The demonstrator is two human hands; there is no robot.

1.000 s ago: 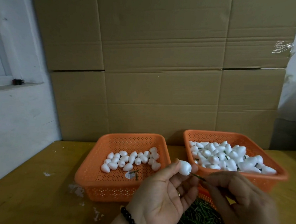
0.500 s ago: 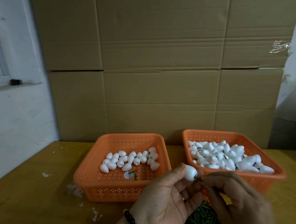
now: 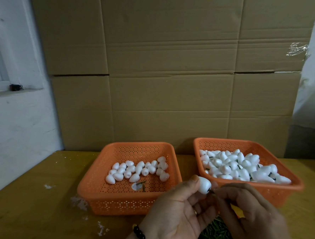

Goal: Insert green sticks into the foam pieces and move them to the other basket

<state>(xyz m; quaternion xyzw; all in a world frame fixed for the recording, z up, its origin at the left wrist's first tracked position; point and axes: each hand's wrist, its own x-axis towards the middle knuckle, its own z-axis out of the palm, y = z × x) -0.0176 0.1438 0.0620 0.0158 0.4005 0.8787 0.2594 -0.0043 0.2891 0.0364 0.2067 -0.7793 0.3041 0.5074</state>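
My left hand pinches a white egg-shaped foam piece between thumb and fingers, just in front of the two baskets. My right hand pinches a thin green stick whose tip is in the foam's right end; only a short bit of stick shows. The left orange basket holds several plain foam pieces. The right orange basket is heaped with foam pieces that have green sticks. A pile of loose green sticks lies under my hands.
Both baskets sit on a yellowish wooden table with white foam crumbs near the left basket. A wall of cardboard boxes stands right behind the baskets. A white wall and sill are at the left.
The green stick has gone deeper into the foam piece, so less of it shows. My hands have closed together and dropped slightly; the view shifted a little.
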